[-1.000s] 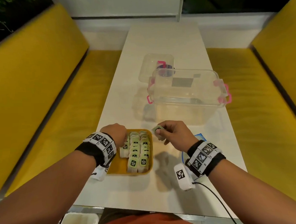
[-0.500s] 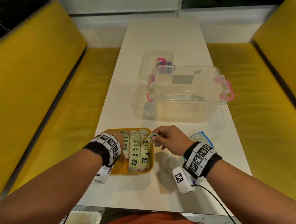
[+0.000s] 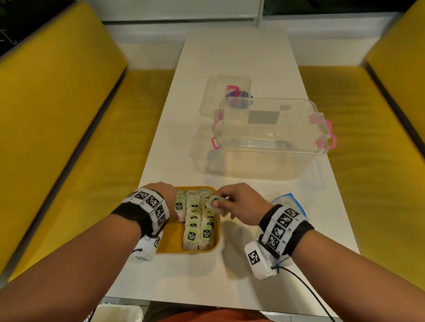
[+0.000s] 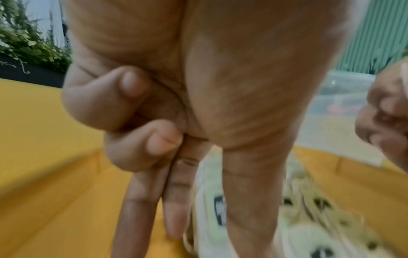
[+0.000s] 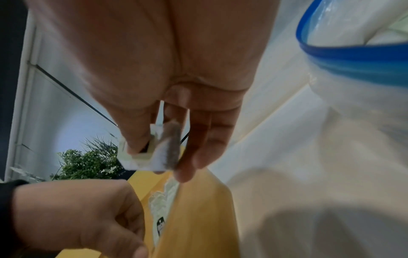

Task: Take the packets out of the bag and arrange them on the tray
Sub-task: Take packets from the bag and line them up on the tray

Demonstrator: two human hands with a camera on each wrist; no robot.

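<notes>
A yellow tray (image 3: 171, 245) near the table's front edge holds rows of upright green-labelled packets (image 3: 199, 225). My left hand (image 3: 177, 216) is at the left row. In the left wrist view a packet (image 4: 209, 209) sits between its thumb and two straight fingers (image 4: 174, 209), and the other two fingers are curled. My right hand (image 3: 218, 204) pinches one packet (image 3: 214, 200) between thumb and fingers just above the tray's right rows, also visible in the right wrist view as the held packet (image 5: 141, 162). The clear bag (image 3: 286, 201) with a blue zip lies right of the tray, behind my right wrist.
A clear plastic bin (image 3: 269, 145) with pink latches stands beyond the tray. Its lid (image 3: 225, 93) and a roll of tape lie behind it. Yellow benches (image 3: 58, 144) flank the narrow white table (image 3: 226, 61).
My right hand has carried its packet leftwards, from beside the tray to over the tray's right rows. The left hand has stayed at the left row.
</notes>
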